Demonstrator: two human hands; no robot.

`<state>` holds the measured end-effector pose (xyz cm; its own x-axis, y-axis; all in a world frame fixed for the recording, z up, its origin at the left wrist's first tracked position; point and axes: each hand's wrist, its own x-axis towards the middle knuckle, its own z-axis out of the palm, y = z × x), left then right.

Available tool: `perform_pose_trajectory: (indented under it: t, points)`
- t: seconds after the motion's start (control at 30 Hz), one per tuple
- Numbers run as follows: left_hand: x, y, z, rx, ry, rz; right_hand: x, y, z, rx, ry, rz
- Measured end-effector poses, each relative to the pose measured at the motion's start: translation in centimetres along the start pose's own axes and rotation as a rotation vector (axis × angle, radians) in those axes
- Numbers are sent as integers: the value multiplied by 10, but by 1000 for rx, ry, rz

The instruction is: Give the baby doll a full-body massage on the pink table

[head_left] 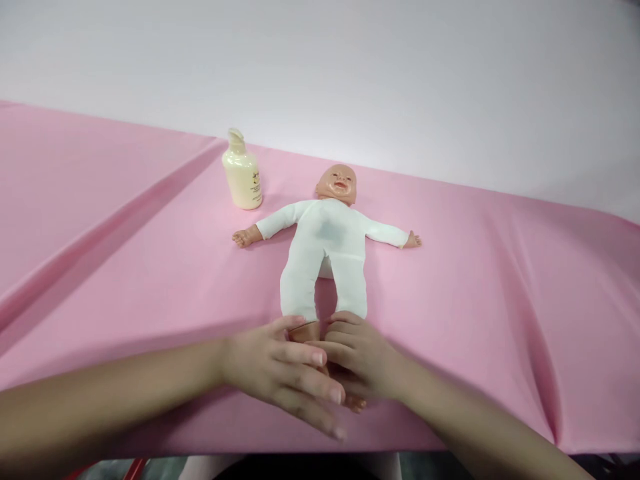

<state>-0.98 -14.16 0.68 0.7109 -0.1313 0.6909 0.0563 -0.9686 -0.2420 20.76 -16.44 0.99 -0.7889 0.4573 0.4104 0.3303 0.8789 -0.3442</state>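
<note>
Two bare hands at lower centre: the left hand (280, 367) is loosely open, fingers spread, thumb at a trouser cuff; the right hand (367, 357) curls at the other lower leg, its grip impossible to tell. Between them, the feet of one plastic baby doll in a white suit (327, 230), on its back mid-frame, arms wide! One cream pump bottle (243, 173) stands upper left of centre, near the doll's hand. One pink cloth (450, 287) stretches broadly both sides, its front edge just below the hands, its back edge meeting one pale wall (320, 67).
</note>
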Motion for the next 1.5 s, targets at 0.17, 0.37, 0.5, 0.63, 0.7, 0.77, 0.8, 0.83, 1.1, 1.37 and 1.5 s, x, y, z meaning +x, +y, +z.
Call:
perform_pose_trajectory:
  t: [0.17,0.37,0.5,0.63,0.7,0.77,0.8,0.83,1.1,1.37,1.5]
  points:
    - [-6,-6,1,43,-23,-128,2,-1,-5,40,101,-75]
    - [-6,-10,3,147,-56,-366,6,-2,-10,57,169,-137]
    - [-5,-10,4,86,-17,-362,6,-3,-9,72,142,-136]
    - [-5,-10,3,42,-1,-340,6,-4,-7,87,157,-125]
    - [-4,-11,2,34,15,-319,7,-4,-7,118,176,-118]
    - [-3,-11,1,28,31,-283,7,-3,-8,163,221,-116]
    - [-2,-11,1,20,35,-263,7,-3,-8,176,248,-115]
    - [-2,-12,0,8,33,-244,6,-2,-8,181,265,-107]
    - [-3,-13,-6,-78,-52,-224,3,-1,-13,182,246,-60]
    - [-3,-12,-5,-106,-30,-219,4,-2,-13,194,256,-51]
    - [-5,-12,-4,-151,-7,-195,2,-1,-10,188,262,-5]
